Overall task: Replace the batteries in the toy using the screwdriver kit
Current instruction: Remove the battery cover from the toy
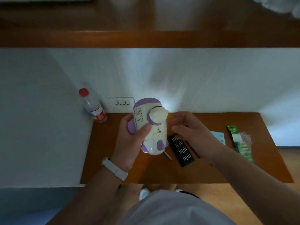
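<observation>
Toy (151, 127), white and purple, is being held off the desk (146, 174) in the left hand (129, 143), with the thumb pressing across the front face and the fingers wrapping behind. The grilled side with a small seamed panel is facing up to the camera, likely so the battery cover and its screw can be found; the panel is looking closed. The right hand (191, 135) is hovering just right of that grip with fingers loosely spread, blurred and apparently holding nothing, probably about to steady the toy or reach for a tool. Below and right of the grip, the black bit tray (181, 150) is lying open with rows of bits sitting in its slots. A thin metal shaft (167, 155) is lying between tray and toy. Farther right, a blue card (219, 137) and a green battery pack (241, 143) are waiting, the pack showing cells inside crumpled wrap. Well left of the grip, a capped bottle (95, 109) is standing by the wall; its fill level is not readable.
</observation>
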